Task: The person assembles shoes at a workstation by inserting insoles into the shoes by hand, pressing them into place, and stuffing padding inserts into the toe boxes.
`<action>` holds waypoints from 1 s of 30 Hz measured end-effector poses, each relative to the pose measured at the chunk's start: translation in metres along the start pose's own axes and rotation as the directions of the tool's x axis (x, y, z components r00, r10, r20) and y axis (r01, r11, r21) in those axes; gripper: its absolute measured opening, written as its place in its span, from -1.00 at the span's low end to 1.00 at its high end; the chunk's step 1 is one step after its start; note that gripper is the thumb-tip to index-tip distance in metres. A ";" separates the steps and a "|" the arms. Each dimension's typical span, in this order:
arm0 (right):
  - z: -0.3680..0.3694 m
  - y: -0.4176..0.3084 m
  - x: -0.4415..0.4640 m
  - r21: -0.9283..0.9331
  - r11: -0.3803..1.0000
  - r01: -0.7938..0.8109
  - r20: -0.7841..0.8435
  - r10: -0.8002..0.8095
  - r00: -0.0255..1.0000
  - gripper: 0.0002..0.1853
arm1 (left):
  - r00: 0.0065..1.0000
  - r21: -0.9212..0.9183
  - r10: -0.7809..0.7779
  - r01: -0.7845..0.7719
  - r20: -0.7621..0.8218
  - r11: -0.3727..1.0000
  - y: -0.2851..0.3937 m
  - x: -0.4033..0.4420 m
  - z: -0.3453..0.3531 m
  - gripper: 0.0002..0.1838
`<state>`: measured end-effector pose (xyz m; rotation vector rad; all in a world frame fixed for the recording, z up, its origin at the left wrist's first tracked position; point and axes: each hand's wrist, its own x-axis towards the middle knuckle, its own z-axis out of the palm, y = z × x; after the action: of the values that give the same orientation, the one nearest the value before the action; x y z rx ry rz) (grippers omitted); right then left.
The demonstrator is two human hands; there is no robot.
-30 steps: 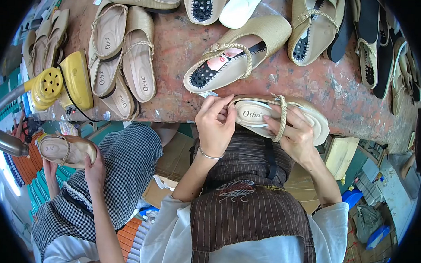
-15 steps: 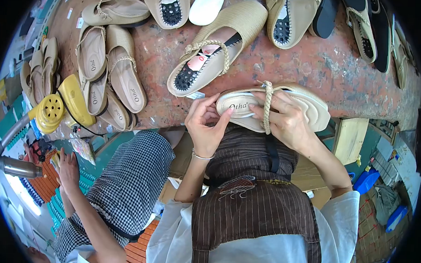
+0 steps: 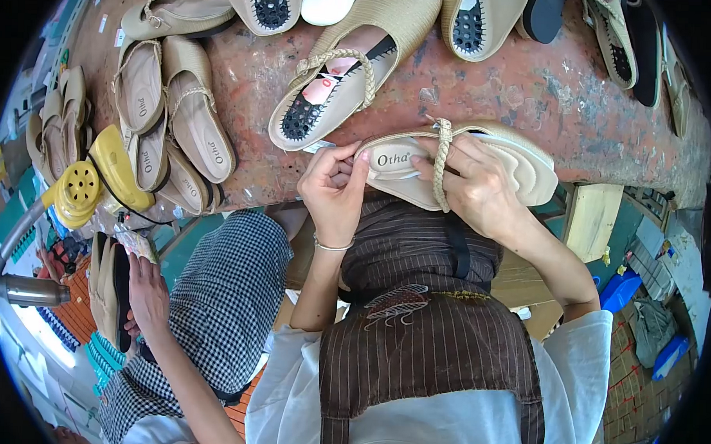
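A beige shoe point(image 3: 404, 187) with a braided strap lies sideways at the near edge of the workbench, its heel to the left. Inside it is an insole point(image 3: 394, 158) printed "Otha". My left hand point(image 3: 335, 191) pinches the heel end, thumb on the insole and fingers against the rim. Reaching over the shoe, my right hand point(image 3: 482, 187) has its fingers on the insole beside the strap, and its palm partly hides the forefoot. Just beyond lies another beige shoe point(image 3: 320, 103) with a black dotted inner sole and no printed insole.
Several finished-looking shoes point(image 3: 206, 131) stand at the left of the reddish workbench point(image 3: 485, 93). A yellow device point(image 3: 115, 167) is beside them. More shoes line the far side and right. At lower left, a co-worker's hand point(image 3: 148, 293) is at another shoe point(image 3: 106, 291).
The view has shifted, so the bench items appear further left and up. My left thumb now presses on the heel of the insole. The co-worker's shoe left view and is back, held on its side.
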<state>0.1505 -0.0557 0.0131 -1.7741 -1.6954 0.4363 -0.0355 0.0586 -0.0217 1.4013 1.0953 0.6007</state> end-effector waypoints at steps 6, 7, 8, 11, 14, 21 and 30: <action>0.000 -0.001 0.001 -0.053 0.997 0.047 0.001 -0.047 0.999 -0.72 | 1.000 0.022 0.018 -0.018 0.011 1.000 0.003 0.000 0.000 -0.81; 0.000 -0.001 0.001 -0.051 0.998 0.047 0.005 -0.047 0.999 -0.72 | 1.000 0.035 0.025 -0.025 0.019 0.999 0.004 0.000 0.001 -0.81; 0.001 -0.002 0.001 -0.054 0.998 0.044 0.009 -0.043 0.999 -0.72 | 0.999 0.048 0.031 -0.033 0.028 0.998 0.004 -0.001 0.001 -0.81; 0.001 0.000 0.000 -0.052 0.997 0.056 0.051 -0.054 0.997 -0.71 | 1.000 0.014 0.011 -0.011 0.011 1.000 0.002 0.002 0.001 -0.83; 0.002 0.005 0.001 -0.049 0.988 0.147 0.156 -0.137 0.978 -0.64 | 0.999 0.109 0.042 -0.042 -0.003 0.993 -0.001 0.005 0.002 -0.87; -0.004 0.002 0.019 0.042 0.991 0.125 0.461 -0.131 0.878 -0.41 | 0.998 0.201 0.059 -0.063 0.028 0.978 0.012 0.009 0.003 -0.96; -0.014 -0.019 0.001 -0.272 0.959 0.085 0.302 0.001 0.953 -0.56 | 0.989 0.273 0.114 -0.137 0.098 0.952 0.007 0.015 -0.001 -0.92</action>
<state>0.1446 -0.0584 0.0356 -1.9443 -2.0929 0.4837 -0.0282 0.0727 -0.0189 1.7353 1.0607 0.4872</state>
